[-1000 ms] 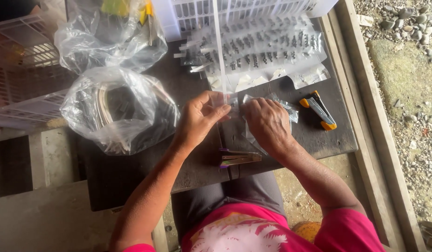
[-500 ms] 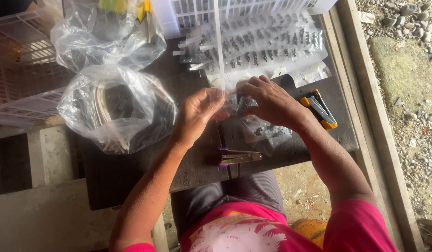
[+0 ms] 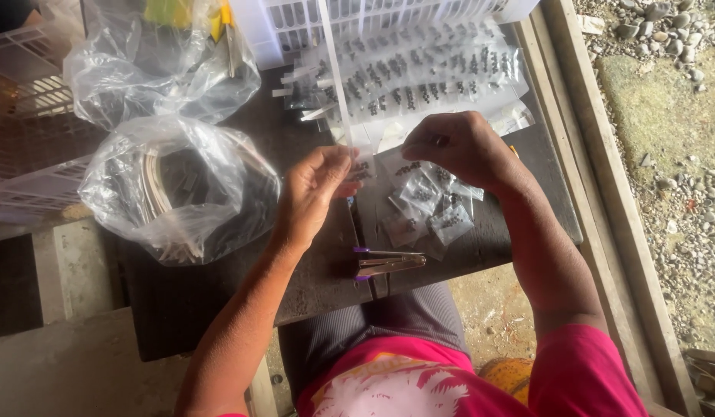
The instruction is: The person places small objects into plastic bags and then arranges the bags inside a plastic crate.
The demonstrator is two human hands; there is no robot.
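Observation:
My left hand (image 3: 317,188) pinches a small clear packet (image 3: 363,171) with dark bits inside, held against the lower end of a long white strip (image 3: 336,73) that runs away from me. My right hand (image 3: 456,147) is closed over another small packet just to the right, above a loose heap of filled packets (image 3: 425,207) on the dark wooden table (image 3: 211,297). A purple-tipped metal stapler (image 3: 387,262) lies near the table's front edge, below both hands.
Rows of filled packets on strips (image 3: 419,73) lie at the back, before a white plastic crate (image 3: 357,14). Two clear plastic bags (image 3: 176,189) (image 3: 153,66) sit at left, a white basket (image 3: 25,154) beyond them. Gravel ground (image 3: 666,139) lies right of the wooden frame.
My right hand rose from the packet heap and moved up and right, uncovering the packets beneath. My left hand stayed at the strip's end. The yellow-handled tool is now hidden behind my right wrist.

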